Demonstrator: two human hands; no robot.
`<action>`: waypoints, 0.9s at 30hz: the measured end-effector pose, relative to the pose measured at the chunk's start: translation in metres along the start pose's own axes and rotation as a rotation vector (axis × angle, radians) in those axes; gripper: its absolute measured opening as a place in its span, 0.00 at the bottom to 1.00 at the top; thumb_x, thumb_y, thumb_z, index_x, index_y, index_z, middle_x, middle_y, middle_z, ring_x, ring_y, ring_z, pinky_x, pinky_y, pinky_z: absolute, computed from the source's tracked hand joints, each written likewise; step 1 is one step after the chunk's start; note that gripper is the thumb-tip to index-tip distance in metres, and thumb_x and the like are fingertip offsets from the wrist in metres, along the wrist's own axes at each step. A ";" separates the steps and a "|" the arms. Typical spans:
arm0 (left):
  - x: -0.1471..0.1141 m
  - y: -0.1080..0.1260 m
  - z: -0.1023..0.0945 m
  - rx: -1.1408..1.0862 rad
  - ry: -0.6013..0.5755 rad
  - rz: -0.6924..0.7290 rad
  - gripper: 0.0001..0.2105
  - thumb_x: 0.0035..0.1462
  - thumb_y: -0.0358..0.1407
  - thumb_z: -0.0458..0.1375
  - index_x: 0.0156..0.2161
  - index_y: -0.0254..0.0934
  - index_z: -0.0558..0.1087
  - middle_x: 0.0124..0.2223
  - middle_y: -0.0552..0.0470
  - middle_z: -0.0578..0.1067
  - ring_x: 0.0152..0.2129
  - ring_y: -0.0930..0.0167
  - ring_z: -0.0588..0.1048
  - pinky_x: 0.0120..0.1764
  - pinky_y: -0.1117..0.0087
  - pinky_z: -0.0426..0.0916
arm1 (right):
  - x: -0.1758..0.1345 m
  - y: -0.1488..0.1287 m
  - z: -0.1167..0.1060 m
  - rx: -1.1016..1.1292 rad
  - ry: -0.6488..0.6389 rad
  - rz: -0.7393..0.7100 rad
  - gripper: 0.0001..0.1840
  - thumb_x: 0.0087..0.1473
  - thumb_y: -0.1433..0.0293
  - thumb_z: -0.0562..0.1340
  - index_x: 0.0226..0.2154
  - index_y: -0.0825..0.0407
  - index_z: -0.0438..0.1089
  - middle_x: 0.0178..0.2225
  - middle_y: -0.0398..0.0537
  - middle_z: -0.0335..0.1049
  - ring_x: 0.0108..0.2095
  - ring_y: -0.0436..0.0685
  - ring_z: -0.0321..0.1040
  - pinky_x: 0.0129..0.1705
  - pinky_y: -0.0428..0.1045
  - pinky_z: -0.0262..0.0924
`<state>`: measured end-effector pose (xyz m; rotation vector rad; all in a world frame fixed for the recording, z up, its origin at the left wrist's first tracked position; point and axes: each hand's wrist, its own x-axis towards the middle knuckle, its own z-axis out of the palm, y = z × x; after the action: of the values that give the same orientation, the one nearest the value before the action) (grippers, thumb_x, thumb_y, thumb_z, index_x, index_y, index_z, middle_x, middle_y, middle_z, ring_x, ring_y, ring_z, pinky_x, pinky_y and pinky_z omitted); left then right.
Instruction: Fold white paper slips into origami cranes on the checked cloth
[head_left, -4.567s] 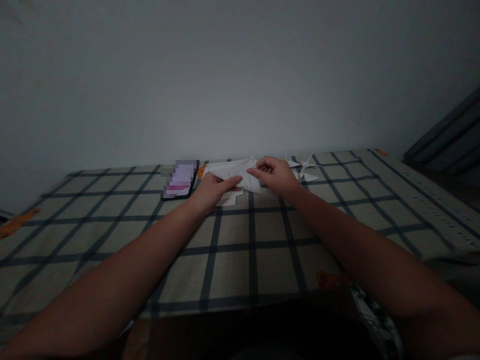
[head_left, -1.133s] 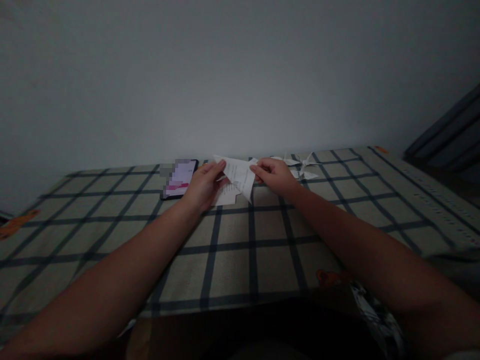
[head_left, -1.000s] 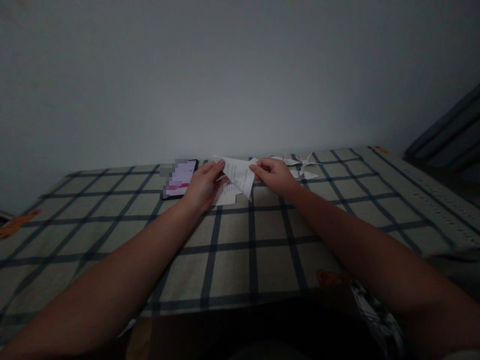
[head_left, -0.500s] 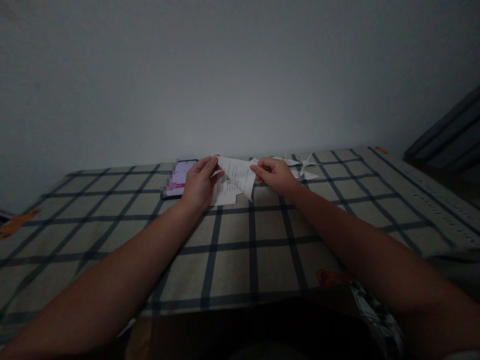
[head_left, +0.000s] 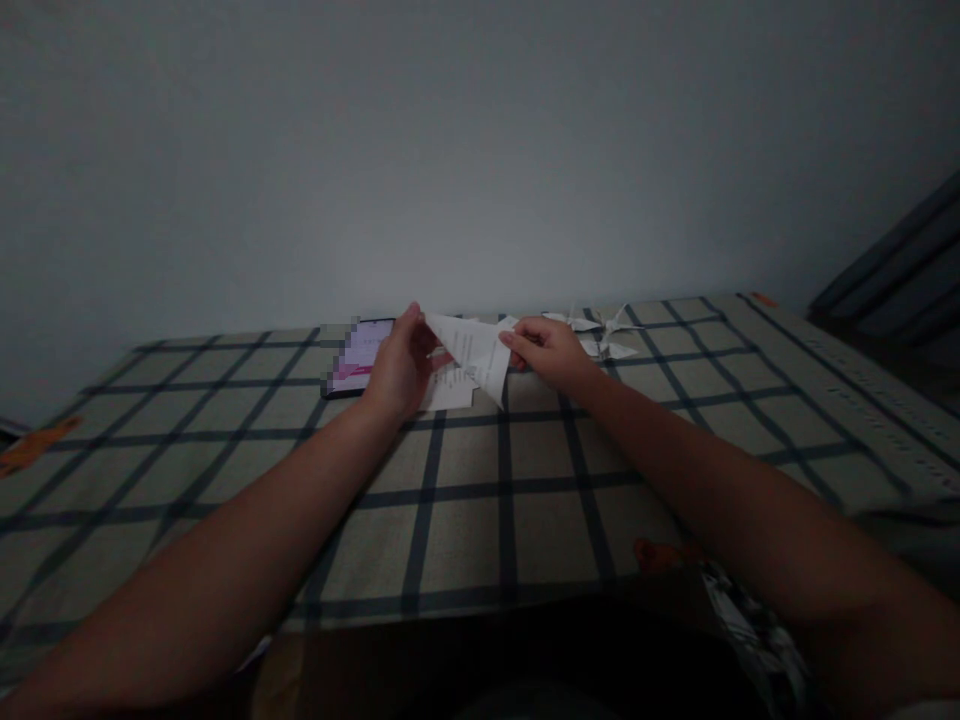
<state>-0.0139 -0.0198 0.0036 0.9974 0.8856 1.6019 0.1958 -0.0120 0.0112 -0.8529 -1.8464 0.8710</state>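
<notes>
The paper (head_left: 484, 362) at centre bears print (head_left: 465, 342) too small to read; the left hand (head_left: 397, 365) hides part of the phone (head_left: 366, 352); lower corners crop both forearms (head_left: 225, 540).

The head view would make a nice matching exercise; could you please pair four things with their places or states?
Things:
1. phone
2. upper printed sheet
3. folded, pointed papers
4. cloth

Places or states:
A. pinched by the right hand
B. light, with dark crossing lines
C. lying to the right of the right hand's fingers
D. screen lit, partly hidden by the left hand

Pairs: 1-D, 2-A, 3-C, 4-B
</notes>
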 end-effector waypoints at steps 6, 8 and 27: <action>-0.016 -0.004 0.007 0.262 -0.222 -0.122 0.18 0.41 0.46 0.73 0.32 0.33 0.79 0.35 0.45 0.80 0.31 0.68 0.76 0.33 0.69 0.71 | 0.001 0.002 0.000 0.069 0.037 0.046 0.21 0.56 0.53 0.62 0.22 0.52 0.63 0.20 0.41 0.64 0.23 0.48 0.61 0.28 0.46 0.60; -0.017 -0.005 0.006 0.299 -0.208 -0.085 0.19 0.42 0.47 0.72 0.33 0.33 0.79 0.34 0.45 0.80 0.28 0.69 0.76 0.31 0.69 0.69 | 0.001 0.001 0.000 0.085 0.032 0.051 0.22 0.55 0.53 0.62 0.22 0.52 0.64 0.20 0.41 0.64 0.23 0.48 0.61 0.28 0.46 0.60; -0.010 -0.005 -0.002 0.393 -0.138 -0.059 0.18 0.42 0.47 0.72 0.32 0.32 0.80 0.30 0.45 0.80 0.24 0.69 0.75 0.29 0.68 0.68 | 0.002 0.004 -0.002 0.002 -0.116 0.076 0.20 0.60 0.59 0.59 0.22 0.53 0.68 0.20 0.43 0.68 0.23 0.48 0.64 0.30 0.46 0.60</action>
<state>-0.0123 -0.0286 -0.0033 1.3235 1.1480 1.3175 0.1976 -0.0076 0.0099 -0.8923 -1.9228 0.9875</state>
